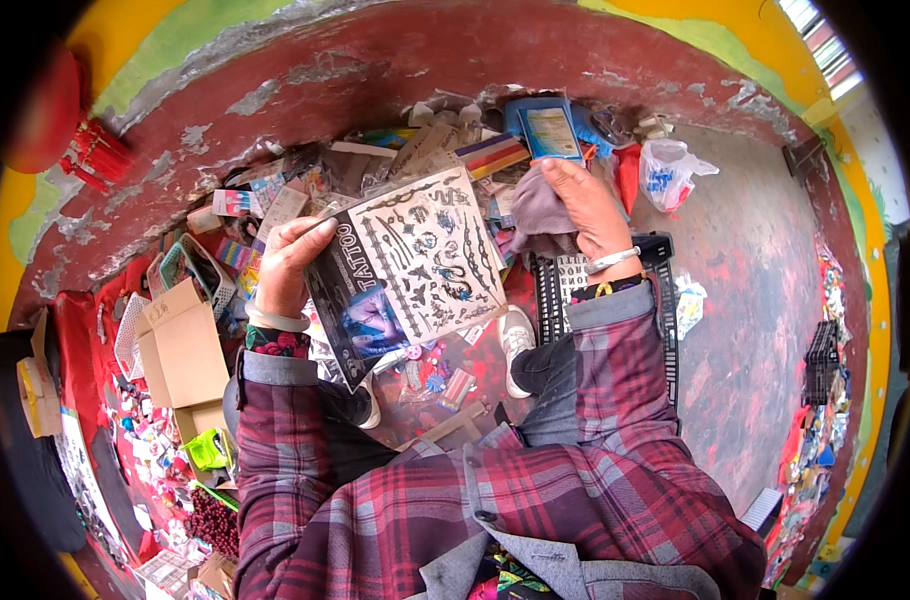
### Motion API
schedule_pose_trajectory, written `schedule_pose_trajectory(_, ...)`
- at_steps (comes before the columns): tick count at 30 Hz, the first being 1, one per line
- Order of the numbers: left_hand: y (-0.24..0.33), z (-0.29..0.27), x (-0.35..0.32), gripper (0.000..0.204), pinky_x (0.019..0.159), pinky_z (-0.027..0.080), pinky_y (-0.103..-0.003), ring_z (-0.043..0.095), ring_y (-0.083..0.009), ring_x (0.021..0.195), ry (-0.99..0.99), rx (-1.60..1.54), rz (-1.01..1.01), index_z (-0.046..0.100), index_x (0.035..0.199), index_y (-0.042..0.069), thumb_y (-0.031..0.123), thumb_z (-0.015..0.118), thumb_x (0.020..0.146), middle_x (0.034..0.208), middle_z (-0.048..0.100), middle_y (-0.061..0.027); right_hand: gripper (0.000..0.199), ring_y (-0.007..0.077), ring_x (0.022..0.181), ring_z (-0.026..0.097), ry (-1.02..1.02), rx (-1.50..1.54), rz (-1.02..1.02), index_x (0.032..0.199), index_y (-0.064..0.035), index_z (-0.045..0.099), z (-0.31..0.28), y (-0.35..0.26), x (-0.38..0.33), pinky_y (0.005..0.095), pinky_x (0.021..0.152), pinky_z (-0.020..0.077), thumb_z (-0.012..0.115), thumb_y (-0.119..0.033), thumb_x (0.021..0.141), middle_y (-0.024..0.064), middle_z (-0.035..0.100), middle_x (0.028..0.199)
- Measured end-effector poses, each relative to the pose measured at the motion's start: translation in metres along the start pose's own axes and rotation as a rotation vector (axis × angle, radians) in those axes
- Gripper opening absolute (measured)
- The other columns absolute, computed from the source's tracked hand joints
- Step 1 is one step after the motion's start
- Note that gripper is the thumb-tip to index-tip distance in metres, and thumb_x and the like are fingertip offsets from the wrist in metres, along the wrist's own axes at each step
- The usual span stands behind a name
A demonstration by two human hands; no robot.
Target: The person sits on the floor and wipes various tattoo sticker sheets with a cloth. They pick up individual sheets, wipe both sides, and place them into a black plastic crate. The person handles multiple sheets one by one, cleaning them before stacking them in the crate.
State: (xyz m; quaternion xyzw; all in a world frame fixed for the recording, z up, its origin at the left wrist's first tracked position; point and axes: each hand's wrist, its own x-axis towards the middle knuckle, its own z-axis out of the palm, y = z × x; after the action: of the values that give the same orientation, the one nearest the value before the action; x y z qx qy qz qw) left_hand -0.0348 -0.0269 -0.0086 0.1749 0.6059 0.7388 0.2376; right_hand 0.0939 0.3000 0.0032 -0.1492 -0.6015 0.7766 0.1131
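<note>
My left hand [290, 265] grips the left edge of a flat packet of tattoo sticker sheets [410, 265], printed with black and coloured designs, held up over my knees. My right hand [593, 208] is closed on a crumpled grey cloth [538, 208] just right of the packet. A black crate [667, 300] with a patterned sheet in it lies under my right wrist. Both wrists carry bangles, and the sleeves are plaid.
A heap of small goods [445, 150] lies ahead against the red wall, with a blue box [547, 128] and a white plastic bag [665, 172]. Cardboard boxes [182, 350] and beads [213, 520] sit at my left. Grey-red floor [755, 300] spreads to the right.
</note>
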Motion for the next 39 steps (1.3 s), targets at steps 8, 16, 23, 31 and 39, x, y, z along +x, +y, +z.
schedule_pose_trajectory(8, 0.003, 0.008, 0.002, 0.018, 0.066, 0.045, -0.02, 0.059, -0.0073, 0.068, -0.009, -0.009, -0.078, 0.067, 0.086, -0.002, 0.015, 0.062, 0.083, 0.078, 0.066, -0.0025, 0.026, 0.032, 0.07, 0.063, 0.086, -1.216, -0.408, 0.092, -0.0064, 0.067, -0.011, 0.021, 0.006, 0.0426, 0.064, 0.048, 0.053, -0.028, 0.088, 0.0204, 0.062, 0.07)
schedule_pose_trajectory(16, 0.006, 0.009, 0.002, 0.019, 0.066, 0.047, -0.021, 0.061, -0.0097, 0.068, -0.053, -0.049, -0.189, 0.067, 0.088, -0.002, 0.016, 0.062, 0.084, 0.078, 0.067, -0.005, 0.036, 0.0261, 0.061, 0.06, 0.494, -1.015, -0.457, 0.078, -0.0038, 0.064, 0.0, -0.003, 0.001, 0.0372, 0.057, 0.0437, 0.047, -0.032, 0.094, 0.0118, 0.062, 0.064)
schedule_pose_trajectory(23, -0.009, 0.013, 0.004, 0.019, 0.069, 0.048, -0.022, 0.063, -0.0115, 0.07, -0.021, -0.151, -0.262, 0.066, 0.091, -0.002, 0.015, 0.063, 0.084, 0.082, 0.067, -0.0067, 0.035, 0.0163, 0.092, 0.058, 0.166, 0.316, -0.323, 0.108, -0.0011, 0.059, 0.0, -0.017, -0.002, 0.028, 0.08, 0.0471, 0.049, -0.032, 0.095, 0.0071, 0.061, 0.103)
schedule_pose_trajectory(31, -0.021, 0.034, 0.004, 0.02, 0.075, 0.045, -0.022, 0.061, -0.0101, 0.079, -0.213, 0.093, -0.409, 0.065, 0.098, 0.0, 0.015, 0.063, 0.085, 0.086, 0.067, -0.0029, 0.031, 0.016, 0.106, 0.055, -0.334, -0.084, -0.347, 0.12, -0.0027, 0.054, 0.064, -0.022, -0.024, 0.0286, 0.092, 0.0434, 0.05, -0.016, 0.094, 0.0073, 0.059, 0.115)
schedule_pose_trajectory(39, -0.033, 0.035, 0.003, 0.022, 0.072, 0.051, -0.025, 0.065, -0.0141, 0.08, -0.2, -0.349, -0.352, 0.063, 0.104, -0.001, 0.012, 0.058, 0.088, 0.092, 0.067, -0.0076, 0.036, 0.0294, 0.117, 0.051, -0.855, -0.773, -0.625, 0.115, -0.0043, 0.058, 0.095, 0.019, -0.038, 0.0379, 0.097, 0.0404, 0.064, -0.013, 0.08, 0.0139, 0.058, 0.119)
